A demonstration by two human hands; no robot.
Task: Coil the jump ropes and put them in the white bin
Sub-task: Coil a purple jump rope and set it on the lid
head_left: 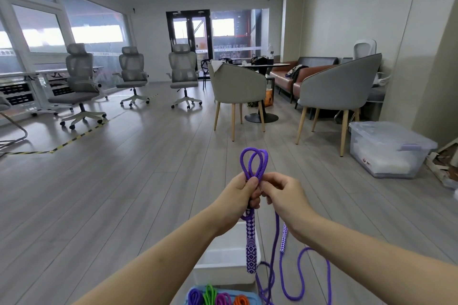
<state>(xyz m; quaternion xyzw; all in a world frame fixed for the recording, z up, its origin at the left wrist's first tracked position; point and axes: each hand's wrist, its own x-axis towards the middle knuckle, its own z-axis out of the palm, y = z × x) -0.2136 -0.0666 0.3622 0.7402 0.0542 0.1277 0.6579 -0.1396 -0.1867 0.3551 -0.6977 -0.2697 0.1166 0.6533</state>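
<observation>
I hold a purple jump rope (254,162) in front of me, two loops standing up above my fists. My left hand (241,194) grips the folded strands, and one purple-and-white patterned handle (250,242) hangs below it. My right hand (280,193) pinches the rope right beside the left. The second handle (283,238) and the loose rope (302,277) dangle toward the floor. The white bin (223,262) stands on the floor below my left forearm. A blue tray (250,298) at the bottom edge holds coiled purple, green, magenta and orange ropes.
A lidded clear storage box (386,148) sits on the floor at right. Two grey armchairs (337,91) and a round table stand ahead, three office chairs (81,82) further left. Yellow-black tape crosses the wood floor at left.
</observation>
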